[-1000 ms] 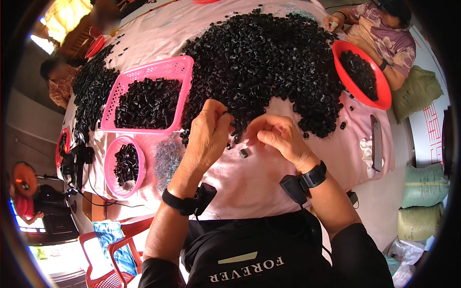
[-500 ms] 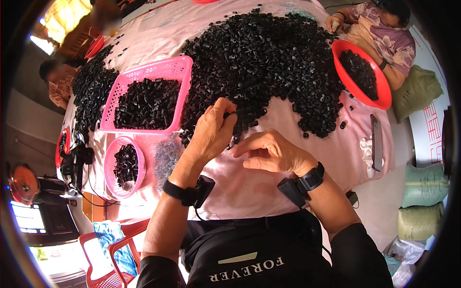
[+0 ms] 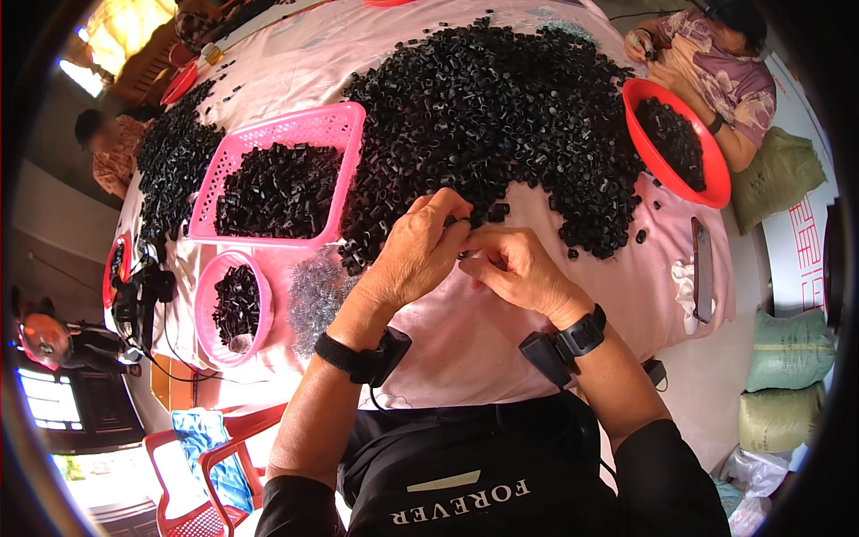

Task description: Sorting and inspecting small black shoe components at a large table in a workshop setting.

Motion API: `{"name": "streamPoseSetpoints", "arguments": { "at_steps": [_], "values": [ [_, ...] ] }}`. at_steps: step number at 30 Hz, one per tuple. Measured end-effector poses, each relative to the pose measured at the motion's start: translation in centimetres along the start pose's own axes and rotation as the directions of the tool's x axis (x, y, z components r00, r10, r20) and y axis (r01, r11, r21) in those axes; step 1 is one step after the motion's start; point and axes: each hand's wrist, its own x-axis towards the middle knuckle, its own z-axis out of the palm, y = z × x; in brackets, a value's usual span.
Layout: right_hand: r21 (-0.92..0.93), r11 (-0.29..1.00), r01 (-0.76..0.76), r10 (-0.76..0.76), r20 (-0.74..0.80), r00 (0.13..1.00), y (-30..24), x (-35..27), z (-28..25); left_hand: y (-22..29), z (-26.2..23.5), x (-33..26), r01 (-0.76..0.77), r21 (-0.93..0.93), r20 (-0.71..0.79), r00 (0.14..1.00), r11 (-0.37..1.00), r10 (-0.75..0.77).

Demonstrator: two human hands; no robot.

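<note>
My left hand (image 3: pixel 424 243) is closed at the near edge of a large pile of small black ring-like parts (image 3: pixel 501 116), with a black part (image 3: pixel 455 221) showing at its fingertips. Close against it, my right hand (image 3: pixel 517 268) has its fingers curled in and pressed together. Whether anything sits in the right fingers is hidden. A pink perforated basket (image 3: pixel 351 170) with more black parts stands to the left. Nearer me is a round pink bowl (image 3: pixel 206 300), also holding black parts. Between that bowl and my left forearm lies a tangled clear, shiny heap (image 3: pixel 318 291).
A red bowl (image 3: pixel 637 98) of black parts stands at the right, by a co-worker (image 3: pixel 716 63). A phone-like dark slab (image 3: pixel 701 268) lies near the right table edge. Another black pile (image 3: pixel 179 143) covers the left side. A red chair (image 3: pixel 215 456) stands at lower left.
My hands have come together; the left moved slightly right, and the right hand's fingers, stretched out before, are now curled in. The co-worker's hands at the right have shifted.
</note>
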Motion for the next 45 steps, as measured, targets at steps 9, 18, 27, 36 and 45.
{"name": "streamPoseSetpoints", "arguments": {
  "at_steps": [9, 18, 27, 36, 45],
  "values": [
    [-0.047, 0.996, 0.070, -0.076, -0.127, 0.989, 0.6, 0.4, 0.0, 0.1, -1.9, -1.8, 0.112, 0.145, -0.128, 0.987, 0.983, -0.093],
    [0.079, 0.992, 0.101, -0.087, -0.163, 0.983, 1.2, 0.6, 0.2, 0.7, 0.0, -4.3, 0.005, 0.200, 0.024, 1.000, 0.980, -0.010],
    [0.086, 0.996, -0.025, 0.033, -0.088, 0.996, -0.5, 0.3, -0.3, 0.2, -0.5, -3.2, -0.118, 0.307, -0.101, 0.983, 0.944, 0.155],
    [0.015, 1.000, -0.014, 0.015, -0.060, 0.998, 0.7, 0.4, -0.1, 0.4, -0.8, -1.8, -0.126, 0.402, -0.132, 0.972, 0.907, 0.194],
    [0.066, 0.998, -0.010, 0.015, -0.070, 0.997, 0.6, 0.4, 0.1, 0.1, 0.3, -0.1, -0.178, 0.447, -0.026, 0.977, 0.877, 0.211]
  ]
}}
